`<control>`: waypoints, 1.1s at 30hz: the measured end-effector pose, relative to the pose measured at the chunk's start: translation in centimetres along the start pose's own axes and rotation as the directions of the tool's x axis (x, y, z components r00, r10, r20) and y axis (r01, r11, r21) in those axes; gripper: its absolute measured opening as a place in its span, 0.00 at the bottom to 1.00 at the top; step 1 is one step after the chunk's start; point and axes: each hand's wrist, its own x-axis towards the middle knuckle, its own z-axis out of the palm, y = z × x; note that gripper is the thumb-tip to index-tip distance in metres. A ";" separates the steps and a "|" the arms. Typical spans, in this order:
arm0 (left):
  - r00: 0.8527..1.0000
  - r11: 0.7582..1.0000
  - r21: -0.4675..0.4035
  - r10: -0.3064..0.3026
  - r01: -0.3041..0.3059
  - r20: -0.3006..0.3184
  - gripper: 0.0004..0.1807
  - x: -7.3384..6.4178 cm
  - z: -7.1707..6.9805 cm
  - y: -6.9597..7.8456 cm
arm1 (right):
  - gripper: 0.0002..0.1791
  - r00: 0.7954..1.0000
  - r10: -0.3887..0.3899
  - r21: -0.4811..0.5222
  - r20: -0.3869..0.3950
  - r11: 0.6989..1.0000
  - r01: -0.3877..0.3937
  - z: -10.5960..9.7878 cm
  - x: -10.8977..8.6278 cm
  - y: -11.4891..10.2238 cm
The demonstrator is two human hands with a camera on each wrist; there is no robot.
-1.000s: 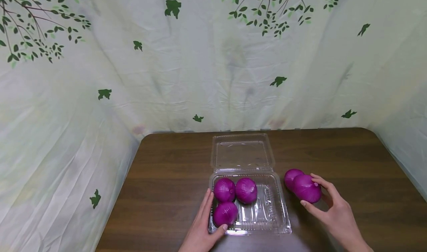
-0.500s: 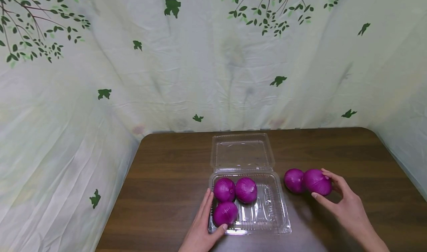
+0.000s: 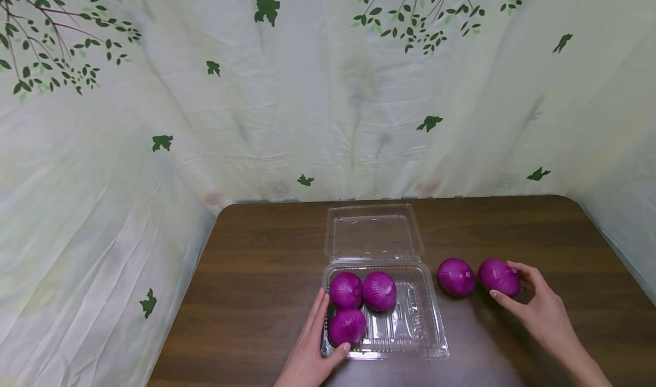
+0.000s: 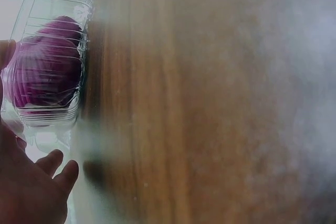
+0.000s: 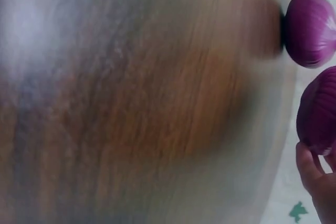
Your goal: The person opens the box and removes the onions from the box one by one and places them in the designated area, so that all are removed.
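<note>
A clear plastic clamshell box lies open on the brown table, its lid folded back. Three purple onions sit in its left half, one at the front and two behind. My left hand rests flat against the box's left front corner, thumb on the rim. Two more purple onions lie on the table to the right. My right hand curls round the farther one; the other lies free beside it. The right wrist view shows both onions.
A pale cloth printed with green leaves and branches hangs behind and around the table. The table's left edge and rounded back right corner are in view.
My right hand has carried its onion to the right, away from the other loose onion, so a gap now shows between them. My left hand has stayed on the box.
</note>
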 end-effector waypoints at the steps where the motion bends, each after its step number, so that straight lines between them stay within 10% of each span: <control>1: 1.000 1.000 0.000 0.003 -0.003 -0.003 0.53 0.0 0.0 0.0 | 0.40 1.000 0.008 -0.010 0.009 1.000 -0.008 0.0 0.1 0.1; 33: 1.000 1.000 0.014 0.011 -0.011 0.002 0.52 0.0 -0.1 0.1 | 0.47 0.987 0.047 -0.021 0.150 0.999 -0.045 0.8 0.8 0.9</control>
